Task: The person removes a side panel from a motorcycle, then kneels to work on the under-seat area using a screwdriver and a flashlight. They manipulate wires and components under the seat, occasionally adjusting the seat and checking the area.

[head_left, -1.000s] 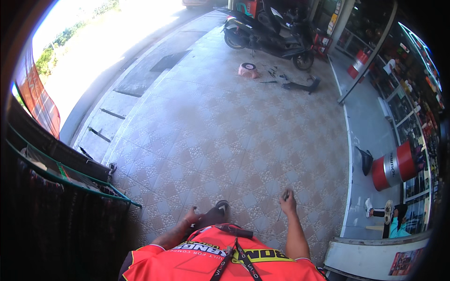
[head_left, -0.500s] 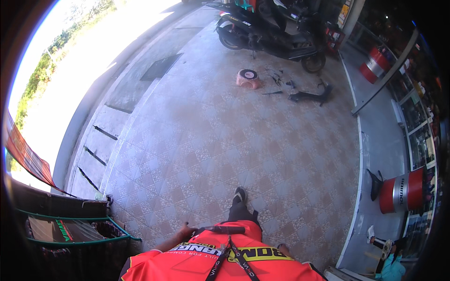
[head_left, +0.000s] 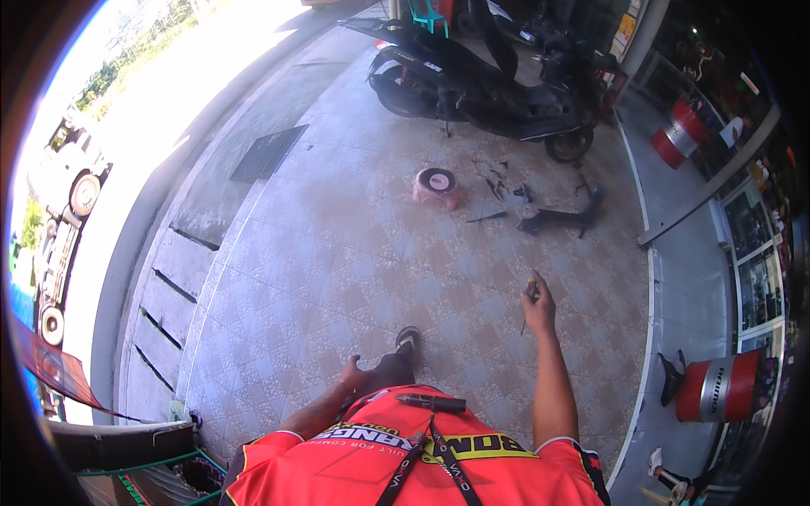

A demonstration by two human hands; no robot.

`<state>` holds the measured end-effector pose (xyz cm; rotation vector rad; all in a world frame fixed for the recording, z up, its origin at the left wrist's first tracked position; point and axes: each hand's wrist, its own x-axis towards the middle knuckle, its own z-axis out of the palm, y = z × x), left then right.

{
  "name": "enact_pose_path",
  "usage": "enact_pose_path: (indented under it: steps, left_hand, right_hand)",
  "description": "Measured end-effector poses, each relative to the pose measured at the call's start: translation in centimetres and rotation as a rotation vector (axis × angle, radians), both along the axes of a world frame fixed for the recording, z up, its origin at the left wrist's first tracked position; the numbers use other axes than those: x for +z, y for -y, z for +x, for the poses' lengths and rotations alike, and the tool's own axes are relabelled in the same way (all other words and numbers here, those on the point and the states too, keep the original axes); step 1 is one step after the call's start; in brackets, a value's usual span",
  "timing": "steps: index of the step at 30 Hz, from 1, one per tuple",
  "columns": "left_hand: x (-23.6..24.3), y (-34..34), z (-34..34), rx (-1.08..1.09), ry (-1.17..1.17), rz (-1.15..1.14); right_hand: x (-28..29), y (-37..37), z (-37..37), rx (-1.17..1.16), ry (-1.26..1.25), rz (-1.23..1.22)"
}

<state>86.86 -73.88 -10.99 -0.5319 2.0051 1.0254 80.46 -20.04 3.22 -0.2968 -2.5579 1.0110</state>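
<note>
My right hand (head_left: pixel 540 299) is closed on a slim hand tool (head_left: pixel 531 288), with a yellowish bit near the fingers and a thin dark shaft pointing down. My left hand (head_left: pixel 349 373) hangs low beside my dark-trousered leg, fingers loosely bent and apart, with no object visible in it. Farther forward on the tiled floor (head_left: pixel 380 270) stands a pink stool (head_left: pixel 435 196) with a dark ring on top. Beside it lie several dark tools (head_left: pixel 495 187) and a long black body panel (head_left: pixel 561 221). Behind these stands a black scooter (head_left: pixel 472 110) on its stand.
At right, red-and-silver drums (head_left: pixel 719 386) stand along a glass shopfront (head_left: pixel 753 278); a person's shoe (head_left: pixel 654 464) shows low down. At left are a stepped kerb (head_left: pixel 219 219), a truck (head_left: pixel 72 211) on the sunlit road and a green-framed rack (head_left: pixel 152 472).
I have moved forward, so the scooter, stool and panel look nearer. My right hand has risen back into view with the tool. A truck has appeared on the road at left.
</note>
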Motion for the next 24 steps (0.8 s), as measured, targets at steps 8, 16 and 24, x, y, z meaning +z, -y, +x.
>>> enact_pose_path:
  steps: [8, 16, 24]
  left_hand:
    - [0.7, -3.9, -23.2, -0.152, 0.037, -0.024]
    - [-10.6, -5.3, -39.4, -0.217, 0.019, 0.100]
    - [1.8, -18.5, -66.1, 0.057, -0.055, 0.024]
  right_hand:
    - [-13.9, -0.8, 5.1, -0.318, 1.118, -0.218]
    - [-17.1, -10.9, -13.3, -0.135, 1.441, -0.046]
    - [-9.8, -21.2, -66.5, -0.219, 0.468, -0.275]
